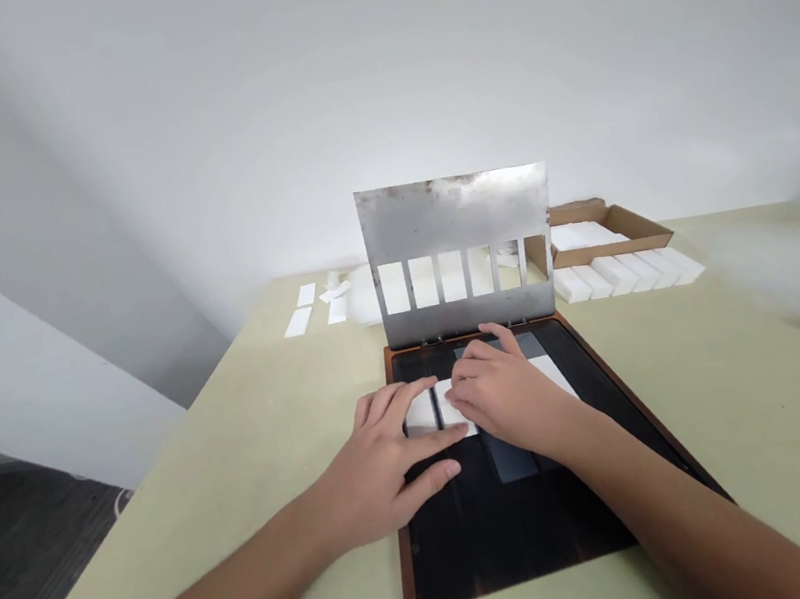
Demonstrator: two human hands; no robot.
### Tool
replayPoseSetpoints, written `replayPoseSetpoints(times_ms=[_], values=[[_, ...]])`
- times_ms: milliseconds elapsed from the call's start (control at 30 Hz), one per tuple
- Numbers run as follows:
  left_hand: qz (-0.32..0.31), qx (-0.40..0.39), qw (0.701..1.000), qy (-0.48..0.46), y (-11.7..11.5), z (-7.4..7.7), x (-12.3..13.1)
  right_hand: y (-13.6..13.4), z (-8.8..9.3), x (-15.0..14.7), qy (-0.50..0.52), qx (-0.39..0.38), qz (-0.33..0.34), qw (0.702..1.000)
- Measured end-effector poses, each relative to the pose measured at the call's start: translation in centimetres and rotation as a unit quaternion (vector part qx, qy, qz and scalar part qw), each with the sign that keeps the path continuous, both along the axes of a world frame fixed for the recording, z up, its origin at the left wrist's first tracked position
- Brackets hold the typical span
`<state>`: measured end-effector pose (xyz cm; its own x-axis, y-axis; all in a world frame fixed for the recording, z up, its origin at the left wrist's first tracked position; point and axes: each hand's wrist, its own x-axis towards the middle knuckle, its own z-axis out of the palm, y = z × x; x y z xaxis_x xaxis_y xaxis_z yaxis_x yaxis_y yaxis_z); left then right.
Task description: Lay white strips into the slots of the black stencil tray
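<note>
A dark board with a brown wooden rim (407, 572) lies on the table in front of me. A metal stencil plate (455, 215) with several rectangular slots stands upright, hinged at the board's far edge. White rectangular pieces (419, 412) lie in a row on the board. My left hand (385, 464) lies flat on the board, fingers stretched out, touching the leftmost pieces. My right hand (505, 389) rests over the middle of the row, fingers curled down onto a white piece (455, 412). Another white piece (555, 374) shows just right of that hand.
A pale green table (763, 384) holds an open cardboard box (616, 227) with white blocks, and a row of white blocks (628, 273) in front of it. Loose white strips (310, 309) lie at the back left. The table's left edge drops to a dark floor.
</note>
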<state>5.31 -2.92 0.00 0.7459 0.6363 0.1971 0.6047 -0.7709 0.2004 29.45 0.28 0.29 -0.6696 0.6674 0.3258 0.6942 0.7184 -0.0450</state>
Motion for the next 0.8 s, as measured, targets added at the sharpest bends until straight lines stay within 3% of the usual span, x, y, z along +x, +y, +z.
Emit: replayPoseSetpoints(times_ms=[333,500,600,667,800], values=[[-0.005,0.007,1.000,-0.014,0.0,-0.3,-0.1,0.2,-0.6,-0.1,0.018,-0.007,-0.001,1.000],[-0.011,0.004,1.000,-0.012,0.1,-0.3,-0.2,-1.0,1.7,0.1,0.057,-0.077,0.022,0.995],[-0.030,-0.007,0.999,-0.012,0.2,-0.1,-0.1,-1.6,4.3,1.9,0.129,-0.137,0.027,0.982],[-0.054,-0.021,0.998,-0.018,0.3,0.2,0.1,-1.6,5.4,3.8,0.158,-0.125,0.005,0.980],[-0.086,-0.018,0.996,-0.026,0.7,1.2,0.8,-0.9,4.3,6.5,0.154,-0.090,-0.034,0.983]])
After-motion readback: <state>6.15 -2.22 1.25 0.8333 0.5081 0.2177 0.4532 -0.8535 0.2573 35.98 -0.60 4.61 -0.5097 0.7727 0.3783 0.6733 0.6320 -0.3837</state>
